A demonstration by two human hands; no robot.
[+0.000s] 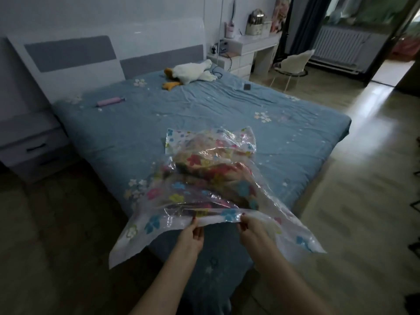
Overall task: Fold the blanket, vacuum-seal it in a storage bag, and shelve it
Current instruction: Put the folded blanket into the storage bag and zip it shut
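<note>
clear plastic storage bag (159, 223) blurring the blanket (216, 171) inside, left hand (191, 237), right hand (252, 233) pinching its edge

We see a plush goose (190, 72) lying by the bed's (295, 133) headboard (75, 57), a pink tube (110, 102) near the bed's left edge, and a white chair (293, 62) beside the desk (261, 42).

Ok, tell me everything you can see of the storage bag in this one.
The storage bag is clear, crinkly, glossy plastic printed with coloured flowers. It lies on the near corner of the blue bed, its far end on the sheet and its near, open-looking edge lifted towards the camera. The folded blanket shows through it as a bulky patterned lump, so the bag looks still unsealed and puffy. The left hand and right hand each pinch the near edge.
</note>
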